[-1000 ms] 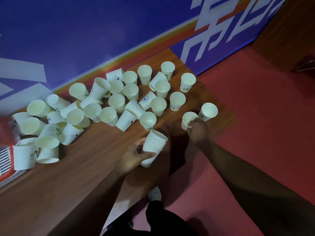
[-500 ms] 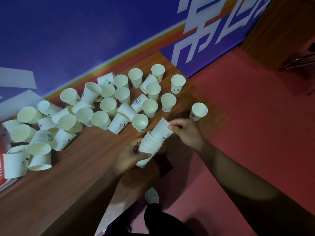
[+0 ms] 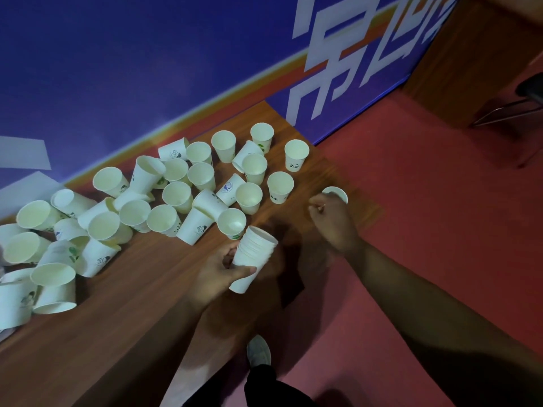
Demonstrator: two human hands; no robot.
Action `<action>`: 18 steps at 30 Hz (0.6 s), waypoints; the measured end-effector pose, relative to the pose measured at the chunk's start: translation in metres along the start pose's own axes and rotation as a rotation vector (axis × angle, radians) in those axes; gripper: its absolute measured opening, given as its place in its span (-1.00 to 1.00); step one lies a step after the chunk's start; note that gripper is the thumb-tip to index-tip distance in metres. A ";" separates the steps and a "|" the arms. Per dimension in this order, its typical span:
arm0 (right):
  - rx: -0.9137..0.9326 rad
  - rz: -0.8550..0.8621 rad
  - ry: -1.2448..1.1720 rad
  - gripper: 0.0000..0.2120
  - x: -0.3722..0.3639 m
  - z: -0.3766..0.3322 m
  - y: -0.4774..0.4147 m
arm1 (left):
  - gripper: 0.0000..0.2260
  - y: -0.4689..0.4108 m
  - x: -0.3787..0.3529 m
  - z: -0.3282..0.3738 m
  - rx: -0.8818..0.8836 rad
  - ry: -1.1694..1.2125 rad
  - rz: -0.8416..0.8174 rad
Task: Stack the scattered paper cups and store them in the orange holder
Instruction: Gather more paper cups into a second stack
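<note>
- Step, my read: mid-collection. Stack is building, storing hasn't started.
- Left hand (image 3: 219, 274) has its fingers wrapped tight round the nested stack (image 3: 253, 261), held tilted w/ the mouth toward 1 o'clock, over the near table edge. Several rims show at the top; can't count them.
- Right hand (image 3: 333, 220) is at 3 o'clock of the pile, curled over the lone cup (image 3: 336, 193) near the table's right edge. Fingers look bunched together; can't tell if they're actually clamped on it, the hand hides most of the cup.
- Next move, I reckon: secure that cup by the wall w/o crushing it, bring it toward 8 o'clock, line its base up w/ the stack's mouth, push in straight.
- Rest of the loose cups (image 3: 176, 198) spread from centre to 9 o'clock on the wooden table (image 3: 117, 333): many upright, some on their sides, a few leaning on neighbours.
- Contents: every open mouth I can see looks empty. Stack's top cup also empty.
- Orange holder: not in view, so can't say what's in it.
- Tipped cups at 9 o'clock will need turning before nesting, I'd guess.
</note>
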State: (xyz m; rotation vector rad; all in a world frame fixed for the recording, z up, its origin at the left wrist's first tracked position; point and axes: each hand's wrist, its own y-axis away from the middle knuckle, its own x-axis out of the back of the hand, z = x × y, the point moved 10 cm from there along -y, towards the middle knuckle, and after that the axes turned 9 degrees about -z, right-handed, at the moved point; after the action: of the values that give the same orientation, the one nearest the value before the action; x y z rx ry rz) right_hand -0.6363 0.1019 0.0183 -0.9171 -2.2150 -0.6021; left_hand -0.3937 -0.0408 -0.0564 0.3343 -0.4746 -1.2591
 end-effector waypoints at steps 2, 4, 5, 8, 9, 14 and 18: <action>-0.104 0.036 0.113 -0.75 0.014 0.031 -0.013 | -0.48 -0.005 -0.002 0.003 0.003 -0.001 -0.008; -0.149 0.027 0.254 -0.71 0.016 0.056 -0.023 | -0.48 -0.010 -0.005 0.006 0.003 -0.003 -0.021; -0.145 0.007 0.331 -0.72 0.013 0.065 -0.027 | -0.49 -0.012 -0.007 0.008 0.004 -0.004 -0.026; -0.168 -0.068 0.482 -0.74 0.003 0.084 -0.033 | -0.52 -0.018 -0.011 0.011 -0.010 -0.004 -0.044; -0.173 -0.077 0.511 -0.73 0.000 0.087 -0.033 | -0.52 -0.020 -0.011 0.011 -0.013 0.001 -0.047; -0.100 0.001 0.379 -0.81 -0.001 0.071 -0.026 | -0.48 -0.026 -0.007 0.004 -0.005 0.021 -0.059; -0.103 0.057 -0.128 -0.88 0.013 0.038 -0.009 | -0.36 -0.023 -0.005 0.001 -0.006 0.017 -0.063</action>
State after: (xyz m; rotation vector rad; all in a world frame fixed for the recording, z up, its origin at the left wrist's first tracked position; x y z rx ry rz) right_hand -0.6652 0.1259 0.0004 -1.0954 -2.2798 -0.6517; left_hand -0.4143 -0.0418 -0.0672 0.3567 -0.4484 -1.3174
